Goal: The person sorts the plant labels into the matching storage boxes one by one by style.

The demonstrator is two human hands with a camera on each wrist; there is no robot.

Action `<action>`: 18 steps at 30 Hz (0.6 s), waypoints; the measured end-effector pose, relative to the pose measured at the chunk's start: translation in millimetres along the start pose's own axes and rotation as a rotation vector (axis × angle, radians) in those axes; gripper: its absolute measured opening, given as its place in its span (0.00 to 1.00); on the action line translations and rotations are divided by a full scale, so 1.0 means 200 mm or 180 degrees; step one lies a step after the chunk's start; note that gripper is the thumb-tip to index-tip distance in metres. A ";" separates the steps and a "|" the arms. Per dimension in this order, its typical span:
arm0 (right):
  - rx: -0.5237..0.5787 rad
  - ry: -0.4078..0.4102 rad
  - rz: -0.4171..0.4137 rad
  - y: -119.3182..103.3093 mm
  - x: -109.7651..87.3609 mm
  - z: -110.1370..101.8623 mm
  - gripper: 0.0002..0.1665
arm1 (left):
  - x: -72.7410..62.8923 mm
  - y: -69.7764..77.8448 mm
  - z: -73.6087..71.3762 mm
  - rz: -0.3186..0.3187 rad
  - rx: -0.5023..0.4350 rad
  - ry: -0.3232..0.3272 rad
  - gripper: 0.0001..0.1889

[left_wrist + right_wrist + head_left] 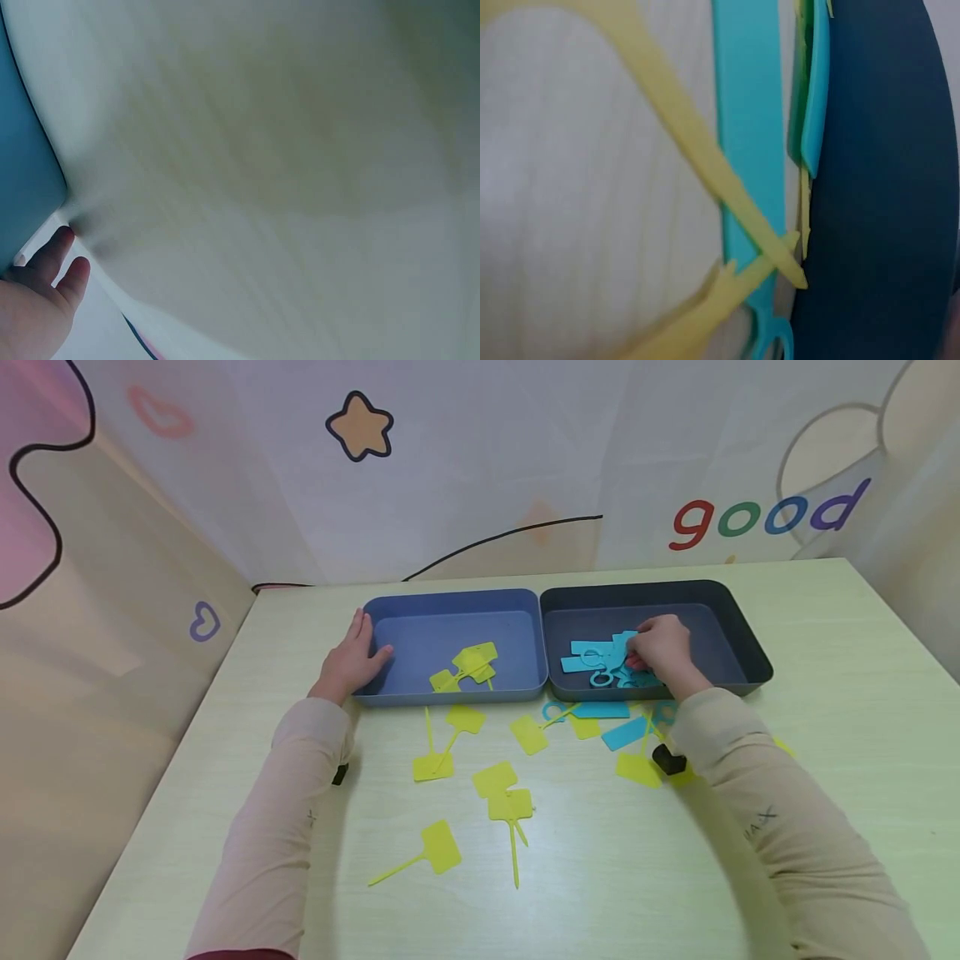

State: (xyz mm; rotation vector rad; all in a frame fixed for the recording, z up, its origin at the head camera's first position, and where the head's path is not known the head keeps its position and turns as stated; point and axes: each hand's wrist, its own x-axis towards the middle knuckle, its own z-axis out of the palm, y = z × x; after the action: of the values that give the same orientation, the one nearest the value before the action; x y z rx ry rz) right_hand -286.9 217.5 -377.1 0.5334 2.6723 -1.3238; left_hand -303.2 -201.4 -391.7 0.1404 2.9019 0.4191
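Note:
My left hand (351, 662) rests against the left wall of the blue tray (450, 697), thumb over the rim and the other fingers extended along the outside. Yellow plant tags (474, 662) lie in a small pile inside that tray. At the right, my right hand (663, 647) reaches into the dark grey tray (731, 635), its fingers curled and pinching a light blue tag (624, 642) above a heap of similar ones. Some of these blue tags have a ring end (602, 679). The fingertips partly cover the pinched tag.
Loose yellow tags (441, 846) lie scattered on the pale table (600, 877) before the trays. Blue tags (624, 734) mixed with yellow ones lie by the dark tray's front wall, partly behind the right sleeve. A printed curtain (480, 468) hangs behind the table.

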 end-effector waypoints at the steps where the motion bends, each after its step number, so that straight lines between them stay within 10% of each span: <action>1: -0.0061 0.0023 -0.0013 0.00 0.00 0.00 0.25 | 0.00 0.00 0.00 -0.0002 -0.0002 -0.0004 0.39; 9: -0.0693 0.0179 -0.0270 -0.02 -0.05 -0.02 0.19 | 0.00 0.00 0.00 -0.0003 -0.0037 0.0016 0.39; 18: -0.0944 -0.0063 -0.1209 0.00 -0.20 -0.05 0.32 | 0.00 -0.01 0.00 0.0036 -0.0028 0.0043 0.39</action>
State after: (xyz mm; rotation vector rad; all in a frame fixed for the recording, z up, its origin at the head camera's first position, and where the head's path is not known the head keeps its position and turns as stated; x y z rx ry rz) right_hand -249.7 214.4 -361.1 -0.0230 2.9773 -0.9592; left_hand -303.1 -202.3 -392.6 0.1533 2.9136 0.4362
